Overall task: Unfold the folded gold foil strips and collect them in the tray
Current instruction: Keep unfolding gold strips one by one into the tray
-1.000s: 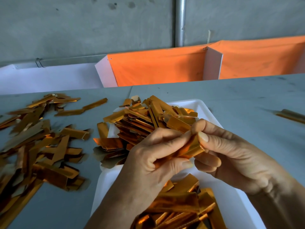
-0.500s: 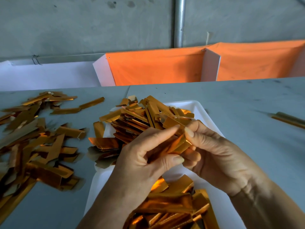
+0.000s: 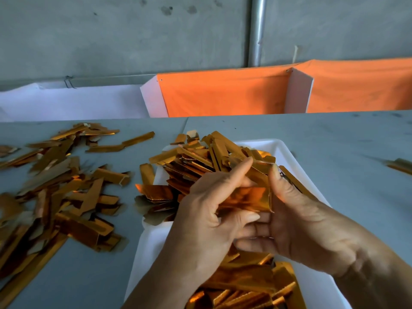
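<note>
Both hands over the white tray [image 3: 287, 150], holding one gold foil strip [image 3: 247, 198] between them, just above the tray's middle. Left hand [image 3: 207, 219] has fingers curled around the strip's left end, index finger stretched up along its top edge, thumb tucked under near the front. Right hand [image 3: 298, 221] pinches the strip's right end, thumb on top at the edge, other fingers curled below it and touching the left hand's fingers. Strip looks mostly spread out, shiny face toward the camera, a crease line visible near its right end; can't tell if fully flat.

Tray sits on a grey table [image 3: 334, 141], tilted diagonally in view. Far end of tray holds a heap of gold strips [image 3: 200, 161], some hanging over the left rim onto the table. Near end of tray has another batch of strips [image 3: 243, 288], partly hidden by the wrists.

Loose pile of strips [image 3: 55, 192] scattered on the table left of the tray, well apart from the hands. One long strip [image 3: 121, 144] lies alone beyond that pile. A separate strip [image 3: 400, 166] at the right edge of the table, far from the tray.

Behind the table: orange cloth [image 3: 223, 94] over white panels, grey wall, metal pipe [image 3: 256, 30] running up it
</note>
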`<action>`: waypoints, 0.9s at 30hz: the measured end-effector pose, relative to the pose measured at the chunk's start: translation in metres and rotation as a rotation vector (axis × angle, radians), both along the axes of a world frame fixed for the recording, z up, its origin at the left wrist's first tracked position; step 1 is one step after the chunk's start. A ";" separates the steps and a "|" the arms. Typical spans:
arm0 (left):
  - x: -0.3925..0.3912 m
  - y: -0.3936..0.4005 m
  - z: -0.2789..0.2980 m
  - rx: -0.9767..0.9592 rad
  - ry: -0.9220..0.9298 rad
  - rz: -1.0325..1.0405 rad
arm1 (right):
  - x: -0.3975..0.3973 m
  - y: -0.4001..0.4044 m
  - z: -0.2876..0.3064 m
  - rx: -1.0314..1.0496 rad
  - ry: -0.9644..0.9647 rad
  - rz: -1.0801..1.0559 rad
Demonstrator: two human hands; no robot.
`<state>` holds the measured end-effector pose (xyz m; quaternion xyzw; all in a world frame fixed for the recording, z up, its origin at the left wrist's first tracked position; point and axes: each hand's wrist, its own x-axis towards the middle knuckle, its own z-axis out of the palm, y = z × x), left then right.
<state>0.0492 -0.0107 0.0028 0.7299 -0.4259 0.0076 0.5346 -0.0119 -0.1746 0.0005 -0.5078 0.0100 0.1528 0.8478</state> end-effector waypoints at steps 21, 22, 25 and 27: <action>0.010 0.001 -0.007 -0.074 0.324 0.134 | 0.000 0.030 0.005 -0.875 -0.091 -0.313; 0.009 0.001 -0.007 -0.045 0.333 0.136 | -0.002 0.025 0.008 -0.827 -0.104 -0.360; 0.006 -0.002 -0.006 0.051 0.278 0.128 | -0.007 0.011 0.015 -0.661 -0.153 -0.542; 0.003 -0.004 -0.005 0.084 0.215 0.095 | -0.009 0.009 0.019 -0.546 -0.170 -0.574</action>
